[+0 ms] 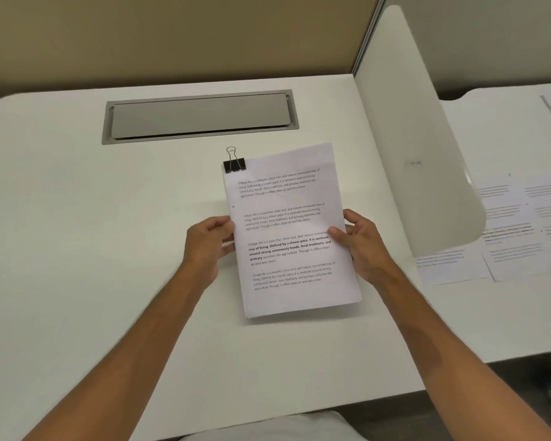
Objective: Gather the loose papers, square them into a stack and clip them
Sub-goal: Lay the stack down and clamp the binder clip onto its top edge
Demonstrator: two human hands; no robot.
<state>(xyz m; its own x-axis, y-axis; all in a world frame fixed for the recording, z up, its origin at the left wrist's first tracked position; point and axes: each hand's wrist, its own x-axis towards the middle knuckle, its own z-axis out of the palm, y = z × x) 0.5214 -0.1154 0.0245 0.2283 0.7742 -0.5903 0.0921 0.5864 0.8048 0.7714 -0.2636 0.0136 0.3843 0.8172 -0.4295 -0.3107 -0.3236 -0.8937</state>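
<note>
A squared stack of printed white papers (290, 218) is held over the middle of the white desk (77, 233), tilted slightly clockwise. A black binder clip (234, 164) with a wire handle grips its top left corner. My left hand (209, 241) pinches the stack's left edge, thumb on top. On the right edge, my right hand (361, 241) holds the stack with its thumb pressed on the page.
A grey cable flap (201, 116) is set into the desk behind the stack. A white rounded divider panel (427, 160) stands on the right. Beyond it, more printed sheets (516, 224) lie on the neighbouring desk. A tan partition wall closes the back.
</note>
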